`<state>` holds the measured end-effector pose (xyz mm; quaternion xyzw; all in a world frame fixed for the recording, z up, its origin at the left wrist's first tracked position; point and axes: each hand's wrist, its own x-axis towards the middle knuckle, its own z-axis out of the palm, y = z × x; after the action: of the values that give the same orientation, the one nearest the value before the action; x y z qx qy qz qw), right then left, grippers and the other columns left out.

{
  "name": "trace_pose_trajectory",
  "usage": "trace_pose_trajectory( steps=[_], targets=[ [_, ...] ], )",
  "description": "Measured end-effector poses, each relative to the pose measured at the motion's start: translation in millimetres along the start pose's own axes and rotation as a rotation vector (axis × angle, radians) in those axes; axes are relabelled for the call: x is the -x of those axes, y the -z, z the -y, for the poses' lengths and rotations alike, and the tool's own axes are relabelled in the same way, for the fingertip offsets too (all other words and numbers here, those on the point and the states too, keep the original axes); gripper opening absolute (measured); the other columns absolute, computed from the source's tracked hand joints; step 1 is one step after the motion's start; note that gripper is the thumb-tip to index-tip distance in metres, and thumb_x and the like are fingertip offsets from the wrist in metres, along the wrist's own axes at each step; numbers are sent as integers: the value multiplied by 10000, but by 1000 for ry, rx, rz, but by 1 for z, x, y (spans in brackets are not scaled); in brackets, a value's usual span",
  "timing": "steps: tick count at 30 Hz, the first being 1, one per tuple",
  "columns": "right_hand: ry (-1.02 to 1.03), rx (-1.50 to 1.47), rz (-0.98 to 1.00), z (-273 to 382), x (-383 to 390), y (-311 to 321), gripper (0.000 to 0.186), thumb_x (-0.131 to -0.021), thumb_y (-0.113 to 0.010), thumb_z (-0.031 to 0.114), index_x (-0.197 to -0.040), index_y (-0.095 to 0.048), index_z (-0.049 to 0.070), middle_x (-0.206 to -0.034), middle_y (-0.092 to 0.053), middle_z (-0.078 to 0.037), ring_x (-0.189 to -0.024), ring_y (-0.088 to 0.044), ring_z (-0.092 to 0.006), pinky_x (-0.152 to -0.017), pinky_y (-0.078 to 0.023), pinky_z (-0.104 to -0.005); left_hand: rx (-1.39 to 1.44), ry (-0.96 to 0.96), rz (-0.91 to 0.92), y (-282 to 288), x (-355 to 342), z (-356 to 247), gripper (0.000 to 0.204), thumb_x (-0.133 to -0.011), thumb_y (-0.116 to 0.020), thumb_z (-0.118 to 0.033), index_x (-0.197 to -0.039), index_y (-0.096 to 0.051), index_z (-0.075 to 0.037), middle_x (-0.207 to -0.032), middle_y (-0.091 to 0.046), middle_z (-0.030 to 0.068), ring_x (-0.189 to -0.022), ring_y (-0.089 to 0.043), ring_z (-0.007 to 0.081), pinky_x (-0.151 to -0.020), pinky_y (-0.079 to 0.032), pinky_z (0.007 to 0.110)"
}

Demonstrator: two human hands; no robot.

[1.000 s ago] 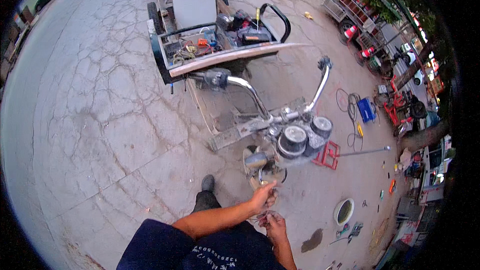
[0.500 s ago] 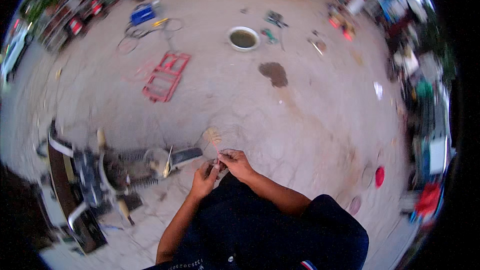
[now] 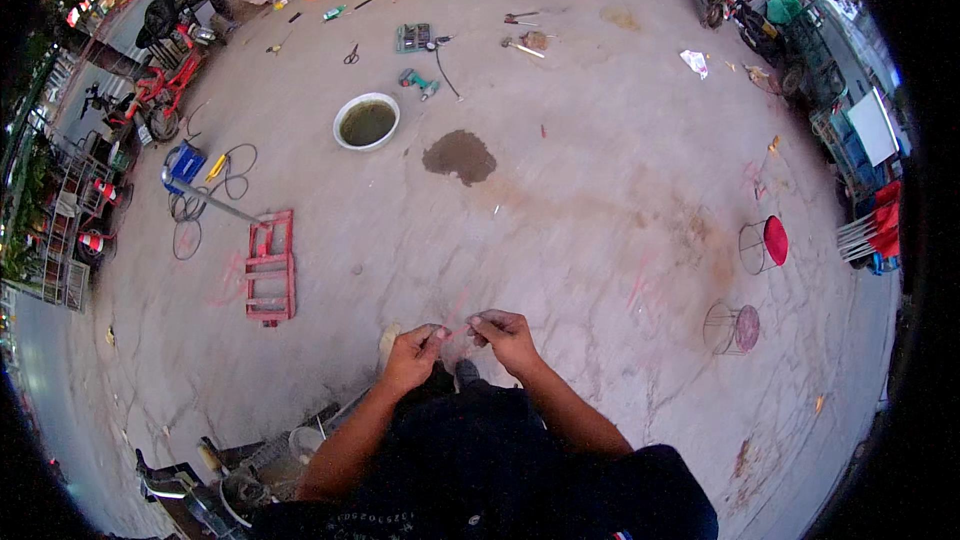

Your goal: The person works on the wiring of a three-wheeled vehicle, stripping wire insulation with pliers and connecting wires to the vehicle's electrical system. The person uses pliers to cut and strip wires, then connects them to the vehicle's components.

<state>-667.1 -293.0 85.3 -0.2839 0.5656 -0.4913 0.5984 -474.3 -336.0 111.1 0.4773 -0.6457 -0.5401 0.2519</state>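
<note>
My left hand (image 3: 412,356) and my right hand (image 3: 508,338) are held in front of my body, a short gap between them. The fingers of each are pinched. A reddish trace shows near the left fingertips, but what either pinch holds is too small to make out. Below the hands, a dark shoe (image 3: 467,373) stands on the ground. Partly hidden by my left forearm, a two-wheeler with handlebars (image 3: 215,485) is at the lower left.
A red metal frame (image 3: 270,270) lies left, near a blue box (image 3: 183,162) with cables. Ahead are a white basin (image 3: 390,137) of murky liquid, a wet patch (image 3: 460,157), a green power drill (image 3: 418,84) and a tool case (image 3: 412,37). Two round stools (image 3: 775,240) stand right.
My hands have moved apart; before, they met at a thin reddish strip. The view has swung right, and the two-wheeler has slid toward the lower left edge.
</note>
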Motion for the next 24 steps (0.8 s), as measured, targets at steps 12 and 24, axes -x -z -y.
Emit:
trace_pose_trajectory(
  steps=[12, 24],
  targets=[
    [7, 78, -4, 72, -235, 16, 194, -920, -594, 144, -903, -659, -39, -743, -631, -60, -626, -552, -128, -593, -451, -275, -13, 156, 300, 69, -213, 4, 269, -956, -566, -248, -979, -671, -2, -818, -659, 56, -755, -583, 108, -689, -487, 291],
    [-227, 279, -78, 147, -507, 75, 299, -886, -642, 253, -983, -651, -30, -774, -663, -88, -639, -608, -149, -591, -495, -283, -369, 240, -292, 261, -407, 134, 229, -903, -549, -202, -874, -642, 6, -828, -637, 223, -767, -631, 365, -684, -484, 433]
  ],
)
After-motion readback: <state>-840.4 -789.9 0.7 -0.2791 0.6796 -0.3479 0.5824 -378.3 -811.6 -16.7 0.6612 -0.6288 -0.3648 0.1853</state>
